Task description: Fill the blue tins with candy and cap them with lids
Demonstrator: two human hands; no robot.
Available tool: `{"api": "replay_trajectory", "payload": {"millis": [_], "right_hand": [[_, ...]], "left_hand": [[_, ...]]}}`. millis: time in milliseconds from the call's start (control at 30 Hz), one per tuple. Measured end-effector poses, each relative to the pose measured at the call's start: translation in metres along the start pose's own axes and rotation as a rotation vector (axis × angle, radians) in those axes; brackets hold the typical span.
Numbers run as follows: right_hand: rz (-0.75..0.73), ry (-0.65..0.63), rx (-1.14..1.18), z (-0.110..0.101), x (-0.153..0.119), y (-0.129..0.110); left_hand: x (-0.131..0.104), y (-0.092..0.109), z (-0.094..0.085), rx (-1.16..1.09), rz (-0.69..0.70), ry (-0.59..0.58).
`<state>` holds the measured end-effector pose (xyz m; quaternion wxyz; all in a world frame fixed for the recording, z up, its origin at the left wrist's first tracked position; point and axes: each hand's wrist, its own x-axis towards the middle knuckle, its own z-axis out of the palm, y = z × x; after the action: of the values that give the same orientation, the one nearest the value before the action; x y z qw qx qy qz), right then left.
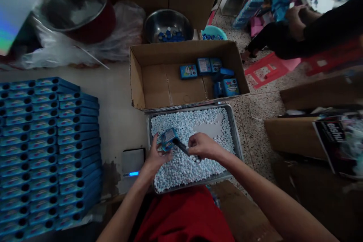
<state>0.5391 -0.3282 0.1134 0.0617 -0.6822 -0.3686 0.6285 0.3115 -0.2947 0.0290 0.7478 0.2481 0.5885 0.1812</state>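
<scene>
My left hand grips a small blue printed box, tilted over a metal tray. Small white and pale blue pellets fill most of this tray. My right hand is closed on a dark scoop, whose narrow end meets the box's right side. Some pellets show in the scoop just under my right fingers. Those fingers partly cover it, so its full shape is hidden.
Behind the tray, a cardboard box holds several blue boxes. Stacked blue boxes stand left, near a digital scale. A steel bowl and a red pot are at the back. Another person's hands are upper right.
</scene>
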Motion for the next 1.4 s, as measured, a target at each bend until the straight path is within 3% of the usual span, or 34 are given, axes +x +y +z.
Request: {"api": "replay_trajectory", "payload": {"millis": [133, 233, 300, 400, 500, 600, 667, 767, 900, 1033, 1167, 1400], "right_hand": [[-0.081, 0.059, -0.105, -0.006, -0.023, 0.013], [-0.065, 0.230, -0.253, -0.002, -0.042, 0.059], [0.023, 0.330, -0.421, 0.008, -0.045, 0.105], [0.100, 0.398, -0.646, 0.032, -0.031, 0.166], [0.022, 0.365, -0.653, 0.059, -0.003, 0.189], [-0.055, 0.384, -0.573, 0.080, 0.030, 0.177], [-0.058, 0.423, -0.514, 0.085, 0.048, 0.166], [-0.017, 0.467, -0.458, 0.078, 0.050, 0.161], [-0.019, 0.484, -0.376, 0.057, 0.013, 0.166], [-0.144, 0.444, -0.184, 0.037, -0.022, 0.149], [-0.204, 0.400, -0.217, 0.022, -0.035, 0.110], [-0.119, 0.280, -0.189, 0.002, -0.050, 0.054]], "left_hand": [[0.026, -0.020, -0.010, 0.723, 0.658, 0.123], [0.048, -0.027, -0.012, 0.894, 0.975, 0.112], [0.055, -0.031, -0.013, 0.872, 1.060, 0.132], [0.058, -0.047, -0.007, 0.736, 1.053, 0.213], [0.057, -0.072, 0.018, 0.589, 0.973, 0.257], [0.054, -0.090, 0.059, 0.445, 0.832, 0.238], [0.051, -0.090, 0.083, 0.375, 0.722, 0.199], [0.042, -0.074, 0.096, 0.315, 0.635, 0.168], [0.030, -0.040, 0.072, 0.294, 0.651, 0.201], [0.023, -0.015, 0.045, 0.388, 0.630, 0.114], [0.019, -0.011, 0.038, 0.489, 0.716, 0.046], [0.016, -0.017, 0.024, 0.630, 0.815, -0.002]]}}
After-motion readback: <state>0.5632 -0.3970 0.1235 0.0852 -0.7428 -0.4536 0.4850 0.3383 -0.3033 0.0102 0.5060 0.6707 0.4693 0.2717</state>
